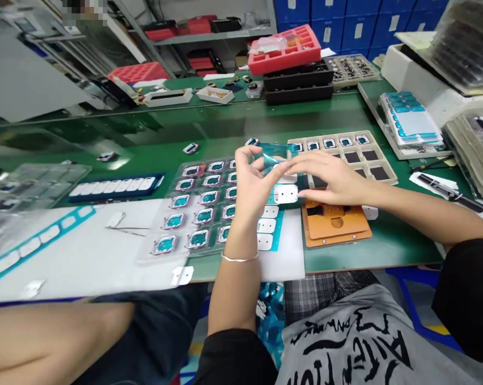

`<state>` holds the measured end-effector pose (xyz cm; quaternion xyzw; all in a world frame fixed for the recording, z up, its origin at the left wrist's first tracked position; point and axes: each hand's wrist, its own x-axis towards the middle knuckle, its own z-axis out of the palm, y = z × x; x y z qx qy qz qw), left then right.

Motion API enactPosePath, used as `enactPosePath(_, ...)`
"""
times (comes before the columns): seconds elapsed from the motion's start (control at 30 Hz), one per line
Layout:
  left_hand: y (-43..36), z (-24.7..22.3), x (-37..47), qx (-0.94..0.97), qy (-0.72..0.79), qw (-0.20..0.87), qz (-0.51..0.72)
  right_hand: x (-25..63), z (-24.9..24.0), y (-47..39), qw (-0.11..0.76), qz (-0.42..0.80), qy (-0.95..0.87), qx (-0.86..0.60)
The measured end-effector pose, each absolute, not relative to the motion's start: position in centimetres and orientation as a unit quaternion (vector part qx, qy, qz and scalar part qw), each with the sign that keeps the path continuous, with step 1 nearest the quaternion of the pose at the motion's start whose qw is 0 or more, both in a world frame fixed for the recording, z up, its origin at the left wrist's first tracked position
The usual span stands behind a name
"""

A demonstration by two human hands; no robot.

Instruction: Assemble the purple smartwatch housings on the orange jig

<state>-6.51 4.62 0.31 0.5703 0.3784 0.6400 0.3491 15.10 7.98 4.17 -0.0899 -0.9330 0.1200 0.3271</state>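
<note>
Above the bench, my left hand [251,184] has its fingers bent around the edge of a clear blue-green film [275,152]. My right hand [333,179] reaches in from the right, its fingertips meeting the left thumb at the film. A white piece with small holes [286,193] is on the film's lower part, beside my right thumb. Under the hands lies a teal sheet of white pieces [267,227]. To the left, a clear tray [185,206] holds several frames with teal centres. An orange fixture [337,224] sits below my right hand.
A beige compartment tray [389,174] stands behind the fixture. Black trays [297,88] under a red tray [283,51] are at the back. A person's leg [57,337] is at the lower left. Teal sheets [415,120] lie at the right.
</note>
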Motion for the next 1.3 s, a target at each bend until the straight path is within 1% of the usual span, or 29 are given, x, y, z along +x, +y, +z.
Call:
enactPosePath(0.07, 4.1, 0.7, -5.4, 0.576, 0.335, 0.415, 0.620, 16.3, 4.0, 7.0, 0.360, 0.068, -0.924, -0.106)
enactPosePath(0.1, 3.8, 0.8, -4.9, 0.584, 0.320, 0.429, 0.610, 16.8, 4.0, 6.7, 0.374, 0.050, -0.918, -0.118)
enactPosePath(0.17, 3.4, 0.8, -4.2, 0.606, 0.305, 0.418, 0.604, 17.4, 4.1, 6.3, 0.392, 0.030, -0.908, -0.143)
enactPosePath(0.3, 3.1, 0.4, -3.4, 0.649, 0.347, 0.299, 0.607, 17.7, 4.3, 6.5, 0.406, 0.007, -0.901, -0.153)
enactPosePath(0.47, 3.2, 0.4, -3.5, 0.719, 0.373, 0.161, 0.564, 17.6, 3.7, 6.9, 0.405, 0.007, -0.904, -0.135)
enactPosePath(0.67, 3.4, 0.2, -4.0, 0.773, 0.352, 0.065, 0.524, 17.7, 3.4, 7.4, 0.352, 0.105, -0.919, -0.143)
enactPosePath(0.73, 3.3, 0.1, -4.0, 0.777, 0.360, 0.048, 0.515, 17.7, 3.6, 7.6, 0.351, 0.139, -0.914, -0.147)
enactPosePath(0.8, 3.2, 0.3, -4.0, 0.781, 0.366, 0.043, 0.505, 17.8, 4.1, 7.8, 0.366, 0.182, -0.895, -0.177)
enactPosePath(0.93, 2.9, 0.7, -4.1, 0.786, 0.354, 0.053, 0.504, 18.4, 5.8, 8.1, 0.412, 0.298, -0.814, -0.281)
enactPosePath(1.03, 3.0, 0.8, -4.4, 0.775, 0.345, 0.087, 0.523, 19.1, 7.2, 8.3, 0.424, 0.339, -0.775, -0.324)
enactPosePath(1.1, 3.2, 0.6, -4.6, 0.750, 0.347, 0.116, 0.550, 19.6, 7.8, 8.4, 0.394, 0.349, -0.780, -0.337)
enactPosePath(1.17, 3.5, 0.4, -4.9, 0.712, 0.358, 0.145, 0.587, 20.0, 8.2, 8.4, 0.336, 0.365, -0.798, -0.342)
enactPosePath(1.23, 3.7, 0.3, -5.1, 0.666, 0.383, 0.158, 0.620, 20.1, 8.3, 8.3, 0.250, 0.383, -0.822, -0.337)
enactPosePath(1.3, 3.9, 0.2, -5.5, 0.649, 0.422, 0.117, 0.622, 19.8, 8.2, 8.0, 0.143, 0.396, -0.847, -0.327)
